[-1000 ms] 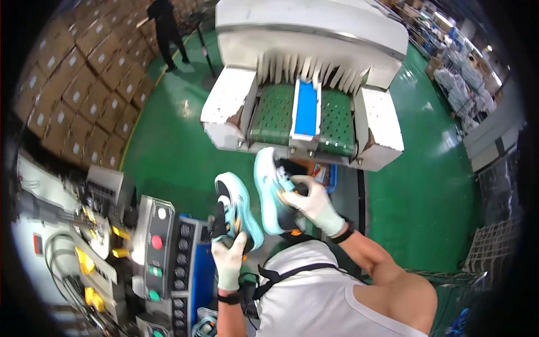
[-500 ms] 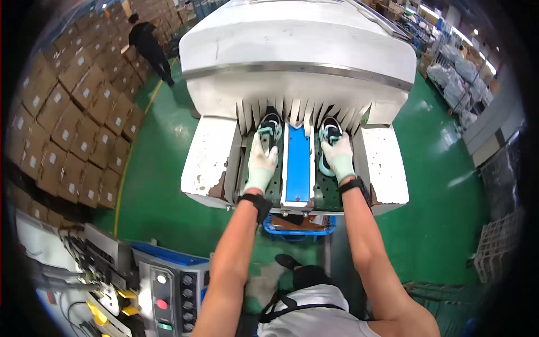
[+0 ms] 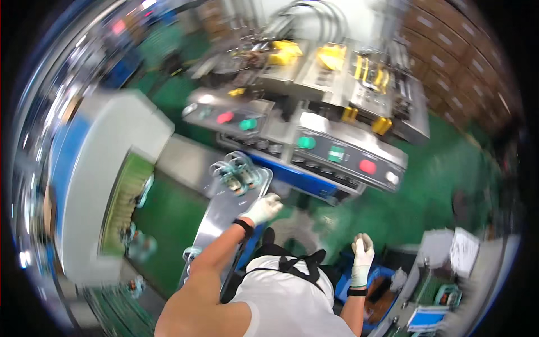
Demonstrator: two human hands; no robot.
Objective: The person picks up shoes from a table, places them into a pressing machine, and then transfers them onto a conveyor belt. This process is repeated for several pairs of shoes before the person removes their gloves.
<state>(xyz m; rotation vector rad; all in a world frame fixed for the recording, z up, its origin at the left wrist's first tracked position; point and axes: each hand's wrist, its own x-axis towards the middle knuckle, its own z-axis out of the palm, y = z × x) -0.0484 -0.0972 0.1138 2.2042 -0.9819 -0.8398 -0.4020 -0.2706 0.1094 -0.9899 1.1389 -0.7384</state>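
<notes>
My left hand (image 3: 264, 209), in a white glove, hovers beside the near edge of a metal tray table (image 3: 216, 216), fingers loosely bent with nothing visible in them. A pair of mint-and-white shoes (image 3: 238, 174) stands at the far end of that table, beyond the hand. Part of another shoe (image 3: 192, 254) shows by my left forearm. My right hand (image 3: 362, 255), also gloved, hangs over a blue crate (image 3: 341, 287), its fingers slightly curled and apparently empty. At the lower right a shoe (image 3: 448, 295) sits in the opening of a white machine. Motion blurs the view.
Ahead stands a machine with a control panel (image 3: 337, 154) of coloured buttons and yellow parts (image 3: 331, 56). A white machine (image 3: 95, 168) with a green opening occupies the left. Stacked cartons (image 3: 449, 50) fill the far right, and papers (image 3: 463, 253) lie at the right.
The view has swung to the left, away from the white machine. Both hands have let go of the two shoes there. The button panel now lies straight ahead.
</notes>
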